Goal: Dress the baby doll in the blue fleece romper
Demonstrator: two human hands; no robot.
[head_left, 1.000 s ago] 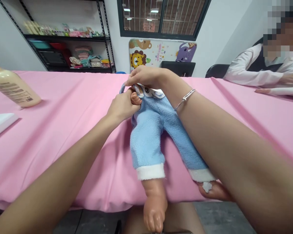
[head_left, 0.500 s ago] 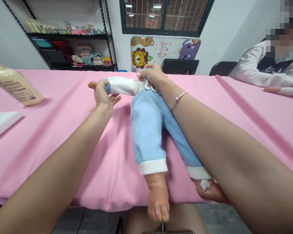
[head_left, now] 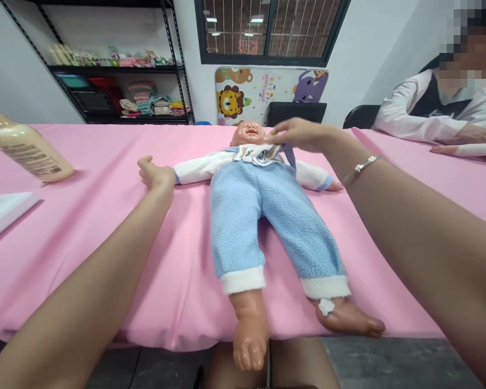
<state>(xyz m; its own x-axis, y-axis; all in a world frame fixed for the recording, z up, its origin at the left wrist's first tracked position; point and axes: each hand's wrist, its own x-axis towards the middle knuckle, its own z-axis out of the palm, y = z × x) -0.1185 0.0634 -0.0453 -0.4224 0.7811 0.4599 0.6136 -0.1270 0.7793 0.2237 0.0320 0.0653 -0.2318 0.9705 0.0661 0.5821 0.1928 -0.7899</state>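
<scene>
A baby doll (head_left: 247,189) lies on its back on the pink-covered table, its feet towards me and its arms spread. It wears fluffy blue trousers (head_left: 237,227) with white cuffs and a white-sleeved top (head_left: 251,154). At the end of the doll's left-side sleeve, my left hand (head_left: 156,174) is closed around the doll's hand, which is mostly hidden. Over the doll's upper chest, my right hand (head_left: 302,134) has its fingers drawn together at a blue-edged flap of the top, which hangs beneath them. The other doll hand (head_left: 335,186) lies free on the cloth.
A pump bottle (head_left: 32,151) and a white flat box (head_left: 8,213) are on the left. A person in white sleeves (head_left: 413,111) sits at the right. Behind the pink table (head_left: 105,227) stand a black shelf (head_left: 117,69) and a dark screen (head_left: 296,113).
My right hand has moved right, away from the middle of the doll's chest, uncovering its face and other arm. My left hand has shifted slightly left and down over the doll's hand.
</scene>
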